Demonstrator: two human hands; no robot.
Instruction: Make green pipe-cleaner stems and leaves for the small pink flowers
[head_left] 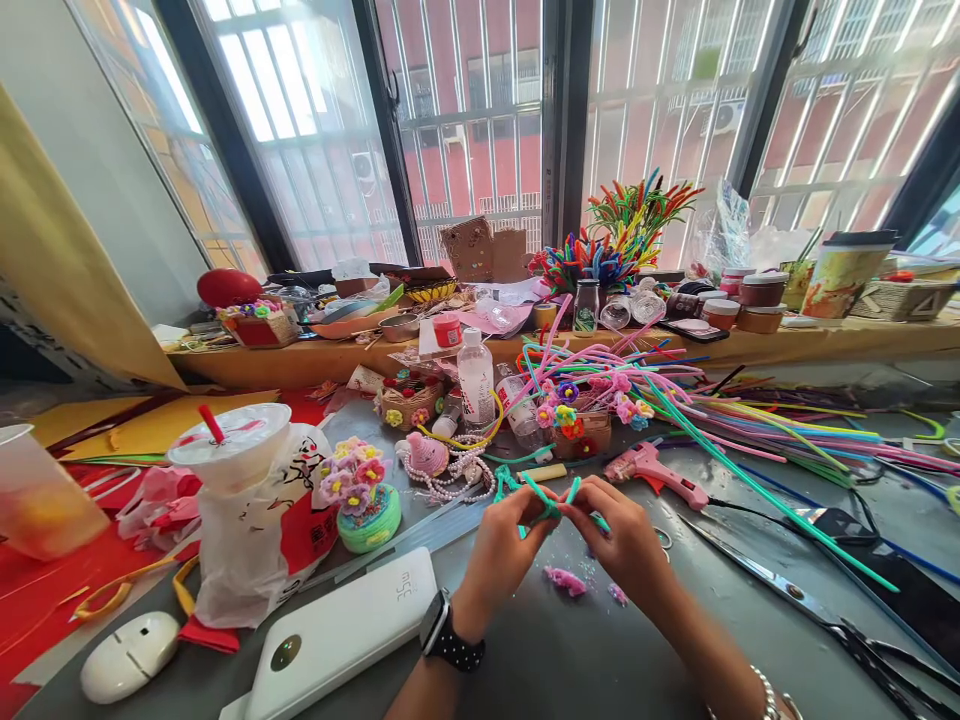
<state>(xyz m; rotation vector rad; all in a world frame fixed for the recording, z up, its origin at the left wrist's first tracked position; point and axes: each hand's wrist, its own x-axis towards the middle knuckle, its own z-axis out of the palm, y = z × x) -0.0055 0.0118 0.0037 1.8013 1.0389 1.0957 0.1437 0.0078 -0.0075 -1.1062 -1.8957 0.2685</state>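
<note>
My left hand, with a watch on its wrist, pinches a green pipe cleaner. Fingertips of my right hand meet it from the other side and grip the same green piece, one end of which sticks up between the hands. Both hands are held above the grey table, thumbs nearly touching. Below them lie two small pink fuzzy pieces. Just behind my left hand is a twisted green pipe-cleaner shape. How the held piece is bent is partly hidden by my fingers.
A pink glue gun and large scissors lie to the right. Many loose pipe cleaners spread behind them. On the left are a white power bank, a bagged drink cup and a flower pot ornament. A clear bottle stands behind.
</note>
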